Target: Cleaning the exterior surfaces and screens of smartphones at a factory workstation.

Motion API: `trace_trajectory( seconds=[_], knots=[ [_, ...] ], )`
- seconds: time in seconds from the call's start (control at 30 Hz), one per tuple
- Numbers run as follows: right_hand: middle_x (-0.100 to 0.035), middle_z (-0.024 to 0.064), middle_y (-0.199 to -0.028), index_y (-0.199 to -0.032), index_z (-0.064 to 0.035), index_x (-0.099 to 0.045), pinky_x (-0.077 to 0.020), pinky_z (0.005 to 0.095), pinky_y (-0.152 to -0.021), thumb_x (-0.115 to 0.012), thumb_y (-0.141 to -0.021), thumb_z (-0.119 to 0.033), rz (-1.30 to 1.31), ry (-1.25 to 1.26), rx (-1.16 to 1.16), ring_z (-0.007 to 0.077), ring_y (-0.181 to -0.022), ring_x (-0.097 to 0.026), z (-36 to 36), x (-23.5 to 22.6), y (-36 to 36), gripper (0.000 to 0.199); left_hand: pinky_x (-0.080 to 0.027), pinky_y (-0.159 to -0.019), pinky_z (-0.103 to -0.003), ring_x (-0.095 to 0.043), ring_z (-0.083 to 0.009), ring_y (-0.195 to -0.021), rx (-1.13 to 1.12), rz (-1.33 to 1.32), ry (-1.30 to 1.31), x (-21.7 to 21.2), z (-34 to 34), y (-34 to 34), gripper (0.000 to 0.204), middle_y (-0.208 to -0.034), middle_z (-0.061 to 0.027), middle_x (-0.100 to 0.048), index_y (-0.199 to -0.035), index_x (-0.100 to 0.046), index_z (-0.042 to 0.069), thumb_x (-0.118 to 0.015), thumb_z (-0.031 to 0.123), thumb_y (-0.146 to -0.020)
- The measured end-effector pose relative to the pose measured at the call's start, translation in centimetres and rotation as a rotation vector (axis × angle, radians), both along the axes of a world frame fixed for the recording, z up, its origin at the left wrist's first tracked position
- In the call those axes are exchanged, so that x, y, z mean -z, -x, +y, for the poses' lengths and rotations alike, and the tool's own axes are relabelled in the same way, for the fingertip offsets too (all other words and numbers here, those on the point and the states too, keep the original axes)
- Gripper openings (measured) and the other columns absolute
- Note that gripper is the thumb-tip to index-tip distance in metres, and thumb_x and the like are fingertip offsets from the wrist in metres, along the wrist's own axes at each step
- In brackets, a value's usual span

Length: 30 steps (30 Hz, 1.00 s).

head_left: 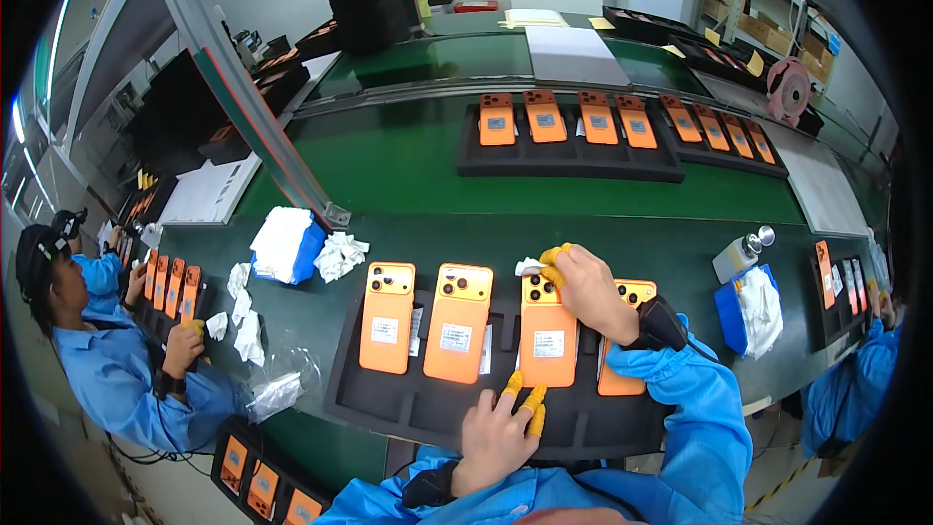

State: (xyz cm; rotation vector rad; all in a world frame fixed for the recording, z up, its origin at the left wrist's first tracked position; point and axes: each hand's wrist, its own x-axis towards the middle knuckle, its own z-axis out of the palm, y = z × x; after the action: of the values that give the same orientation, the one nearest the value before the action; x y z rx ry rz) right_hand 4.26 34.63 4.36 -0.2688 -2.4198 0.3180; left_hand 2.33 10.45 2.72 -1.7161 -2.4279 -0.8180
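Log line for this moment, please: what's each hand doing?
left hand: steadies third orange phone at bottom edge | right hand: presses white wipe on its camera end | black tray: four phones

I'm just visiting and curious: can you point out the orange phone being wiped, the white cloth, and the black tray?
orange phone (547,335): head view, middle of its back.
white cloth (529,266): head view, the bit showing beside the right hand's fingers.
black tray (418,401): head view, bare front part.

Orange phones (547,332), black tray (408,397), green table (408,160)
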Motion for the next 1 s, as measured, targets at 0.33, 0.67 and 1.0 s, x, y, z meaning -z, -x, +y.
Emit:
trace_trajectory(
  seconds=[0.33, 0.67, 1.0],
  knots=[
    [-0.053, 0.0138, -0.083, -0.094, 0.0012, -0.058, -0.0483, 0.0388, -0.066, -0.058, -0.072, 0.004, -0.050, 0.016, -0.004, 0.0305, -0.081, -0.055, -2.3, -0.1, -0.8, 0.023, -0.050, -0.063, -0.031, -0.054, -0.0247, -0.086, -0.025, -0.006, 0.011, -0.2, -0.8, -0.1, 0.022, -0.109, -0.0084, -0.060, -0.090, -0.074, 0.010, -0.072, 0.017, -0.069],
    [-0.052, 0.0129, -0.080, -0.089, 0.0001, -0.054, -0.0486, 0.0380, -0.067, -0.059, -0.072, 0.001, -0.019, -0.040, -0.069, 0.0300, -0.078, -0.055, -0.9, 0.2, 0.3, 0.018, -0.050, -0.063, -0.030, -0.055, -0.0245, -0.084, 0.003, 0.010, 0.046, -0.1, -0.1, -0.2, 0.024, -0.107, -0.0069, -0.061, -0.094, -0.074, 0.013, -0.072, 0.017, -0.070],
    [-0.051, 0.0125, -0.081, -0.093, -0.0001, -0.053, -0.0484, 0.0378, -0.070, -0.058, -0.071, 0.003, -0.028, -0.011, -0.041, 0.0292, -0.078, -0.055, -2.1, 0.3, -0.2, 0.023, -0.050, -0.063, -0.031, -0.054, -0.0251, -0.080, 0.002, 0.035, 0.022, 0.1, 0.2, -0.4, 0.026, -0.103, -0.0072, -0.061, -0.094, -0.074, 0.014, -0.073, 0.017, -0.069]
  ],
)
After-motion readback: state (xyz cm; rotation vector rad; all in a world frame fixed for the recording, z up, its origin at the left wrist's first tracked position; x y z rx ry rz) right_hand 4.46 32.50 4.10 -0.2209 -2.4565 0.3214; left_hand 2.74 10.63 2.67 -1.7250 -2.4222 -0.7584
